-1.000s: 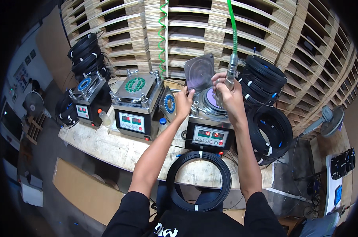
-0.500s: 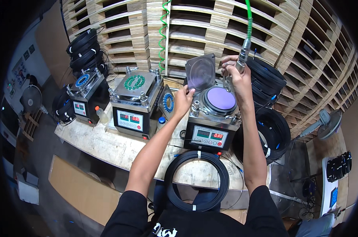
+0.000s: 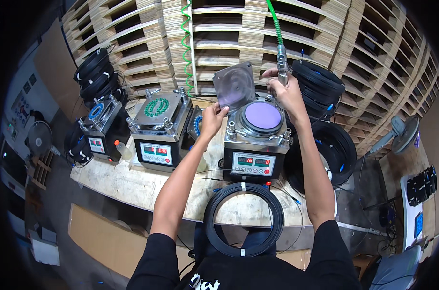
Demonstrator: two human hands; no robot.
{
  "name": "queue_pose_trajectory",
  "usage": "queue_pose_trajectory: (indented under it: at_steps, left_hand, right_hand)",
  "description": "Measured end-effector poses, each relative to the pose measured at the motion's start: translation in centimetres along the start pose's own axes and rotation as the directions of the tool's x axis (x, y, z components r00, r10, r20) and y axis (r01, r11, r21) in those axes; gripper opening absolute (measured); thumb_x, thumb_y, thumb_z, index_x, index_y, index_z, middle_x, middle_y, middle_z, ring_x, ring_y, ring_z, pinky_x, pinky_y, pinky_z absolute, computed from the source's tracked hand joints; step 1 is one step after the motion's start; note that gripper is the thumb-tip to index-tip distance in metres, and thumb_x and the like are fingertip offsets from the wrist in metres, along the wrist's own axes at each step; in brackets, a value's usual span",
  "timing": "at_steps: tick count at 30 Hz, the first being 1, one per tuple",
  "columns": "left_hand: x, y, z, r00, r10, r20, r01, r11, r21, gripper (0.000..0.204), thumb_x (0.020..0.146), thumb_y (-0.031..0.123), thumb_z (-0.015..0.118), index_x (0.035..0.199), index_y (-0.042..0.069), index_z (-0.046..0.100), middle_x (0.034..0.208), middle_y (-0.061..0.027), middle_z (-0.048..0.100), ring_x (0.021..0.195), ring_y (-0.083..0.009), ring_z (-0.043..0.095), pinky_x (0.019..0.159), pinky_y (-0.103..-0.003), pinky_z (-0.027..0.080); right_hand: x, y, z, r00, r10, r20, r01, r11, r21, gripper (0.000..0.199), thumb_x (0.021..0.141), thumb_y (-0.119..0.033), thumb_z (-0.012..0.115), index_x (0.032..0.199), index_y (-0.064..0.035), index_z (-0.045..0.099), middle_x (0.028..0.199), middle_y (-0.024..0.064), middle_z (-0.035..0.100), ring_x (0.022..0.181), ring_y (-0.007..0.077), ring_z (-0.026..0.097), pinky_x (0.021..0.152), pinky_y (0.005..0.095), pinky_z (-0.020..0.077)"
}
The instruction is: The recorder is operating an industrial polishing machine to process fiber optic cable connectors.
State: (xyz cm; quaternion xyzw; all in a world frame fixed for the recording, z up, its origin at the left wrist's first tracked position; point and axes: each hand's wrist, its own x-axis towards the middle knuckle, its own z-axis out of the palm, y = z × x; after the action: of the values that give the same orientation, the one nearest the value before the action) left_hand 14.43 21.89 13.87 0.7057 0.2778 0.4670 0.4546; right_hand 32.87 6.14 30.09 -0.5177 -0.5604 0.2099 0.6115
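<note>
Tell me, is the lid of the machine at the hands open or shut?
Open: the grey lid stands tilted up, baring the purple disc.

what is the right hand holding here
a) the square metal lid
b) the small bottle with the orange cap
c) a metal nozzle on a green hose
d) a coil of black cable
c: the right hand grips the metal nozzle hanging on the green hose behind the purple disc, while the left hand touches the raised square lid.
</note>
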Motion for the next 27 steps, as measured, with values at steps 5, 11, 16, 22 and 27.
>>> queue_pose_trajectory:
  at_steps: [5, 11, 16, 22, 27]
  left_hand:
    - [-0.3, 1.0, -2.1, 0.999, -0.019, 0.046, 0.012, 0.988, 0.151, 0.044, 0.090, 0.021, 0.074, 0.124, -0.005, 0.062, 0.101, -0.0140, 0.072, 0.085, -0.0170, 0.068, 0.078, -0.033, 0.053]
    - [-1.5, 10.5, 0.2, 0.876, 0.483, 0.009, -0.434, 0.779, 0.452, 0.028, 0.085, 0.010, 0.075, 0.107, 0.000, 0.060, 0.110, -0.0167, 0.055, 0.105, -0.0330, 0.058, 0.090, -0.040, 0.049]
    - [1.1, 11.6, 4.9, 0.576, 0.450, 0.683, -0.768, 0.584, 0.263, 0.030, 0.089, 0.024, 0.072, 0.107, 0.003, 0.059, 0.111, -0.0140, 0.055, 0.107, -0.0337, 0.056, 0.091, -0.040, 0.047]
    - [3.0, 8.9, 6.4, 0.351, 0.192, 0.917, -0.893, 0.364, 0.266, 0.040, 0.099, 0.041, 0.055, 0.114, 0.005, 0.049, 0.114, -0.0136, 0.053, 0.107, -0.0356, 0.055, 0.084, -0.048, 0.052]
    - [2.8, 10.1, 7.1, 0.233, 0.155, 0.960, -0.948, 0.256, 0.188, 0.037, 0.101, 0.035, 0.051, 0.122, 0.005, 0.045, 0.120, -0.0153, 0.051, 0.107, -0.0383, 0.056, 0.082, -0.048, 0.054]
  right_hand:
    - [-1.7, 0.6, -1.7, 0.997, -0.055, -0.056, 0.047, 0.991, -0.126, 0.017, 0.091, -0.009, 0.056, 0.104, -0.0012, 0.064, 0.089, 0.0015, 0.062, 0.079, 0.0094, 0.057, 0.077, 0.0257, 0.0475]
    - [-5.8, -0.4, -5.6, 0.989, 0.144, 0.013, -0.144, 0.989, -0.029, 0.019, 0.091, -0.010, 0.056, 0.106, -0.0019, 0.063, 0.092, 0.0046, 0.064, 0.083, 0.0108, 0.059, 0.078, 0.0261, 0.0489]
    - [-8.2, -0.4, -7.1, 0.967, 0.251, 0.052, -0.254, 0.965, 0.065, 0.023, 0.092, -0.016, 0.059, 0.112, -0.0034, 0.060, 0.093, 0.0059, 0.064, 0.083, 0.0119, 0.061, 0.079, 0.0275, 0.0513]
    - [-10.6, -0.4, -8.0, 0.962, 0.267, 0.063, -0.272, 0.959, 0.077, 0.024, 0.092, -0.018, 0.059, 0.111, -0.0029, 0.061, 0.089, 0.0045, 0.063, 0.082, 0.0116, 0.061, 0.078, 0.0272, 0.0500]
    - [-11.1, 0.0, -9.3, 0.962, 0.262, 0.081, -0.269, 0.960, 0.078, 0.026, 0.092, -0.020, 0.060, 0.110, -0.0016, 0.059, 0.092, 0.0056, 0.063, 0.084, 0.0123, 0.061, 0.079, 0.0279, 0.0503]
